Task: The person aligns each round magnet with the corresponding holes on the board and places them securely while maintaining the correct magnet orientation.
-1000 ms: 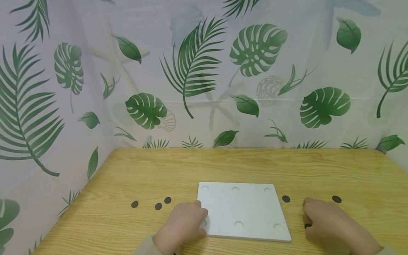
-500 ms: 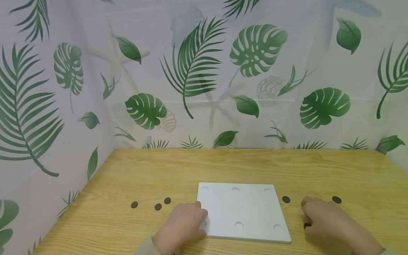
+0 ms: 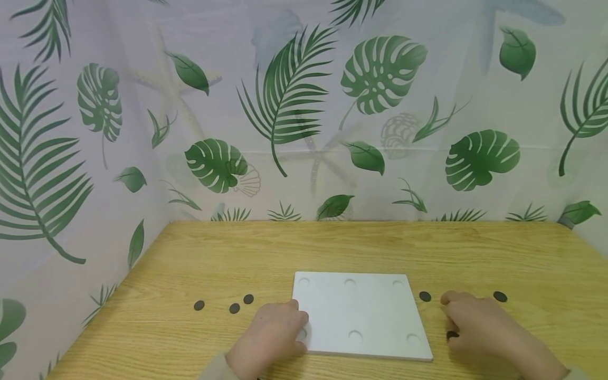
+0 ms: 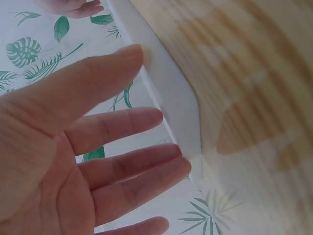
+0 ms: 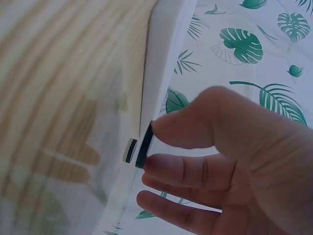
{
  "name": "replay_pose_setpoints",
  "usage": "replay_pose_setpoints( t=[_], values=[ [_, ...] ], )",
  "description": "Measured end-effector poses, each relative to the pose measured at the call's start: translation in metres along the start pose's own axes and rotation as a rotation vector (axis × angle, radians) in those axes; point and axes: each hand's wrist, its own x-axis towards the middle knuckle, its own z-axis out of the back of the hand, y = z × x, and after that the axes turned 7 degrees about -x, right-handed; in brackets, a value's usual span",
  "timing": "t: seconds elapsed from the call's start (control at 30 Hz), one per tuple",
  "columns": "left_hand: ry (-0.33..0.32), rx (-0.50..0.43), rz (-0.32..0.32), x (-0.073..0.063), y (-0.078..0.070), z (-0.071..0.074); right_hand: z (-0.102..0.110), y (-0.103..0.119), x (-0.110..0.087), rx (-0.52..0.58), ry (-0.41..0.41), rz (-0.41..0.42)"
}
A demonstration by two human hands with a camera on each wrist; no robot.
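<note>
**Light, thin, best held by its rim**

We find the black disc (image 5: 143, 147) just right of the white board (image 3: 358, 306); whether it touches the bench (image 3: 332, 245) we cannot tell. Our right hand (image 3: 482, 323) has it pinched between thumb and index finger, at opposite sides of its rim. We judge it light and stiff, perhaps slick-faced, so we would keep this rim hold, gentle and even: squeezed hard, so thin a piece could flip out. Our left hand (image 3: 273, 327) touches the board's left edge with fingers extended, not clenched. The board looks rigid but likely to slide, so we favour steady edge contact.
</note>
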Motion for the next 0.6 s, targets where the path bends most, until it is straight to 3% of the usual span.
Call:
replay_pose_setpoints(
  t=[0.6],
  values=[
    [0.004,-0.013,0.006,0.000,-0.001,0.001,0.007,0.011,0.001,-0.016,-0.036,0.058]
  ],
)
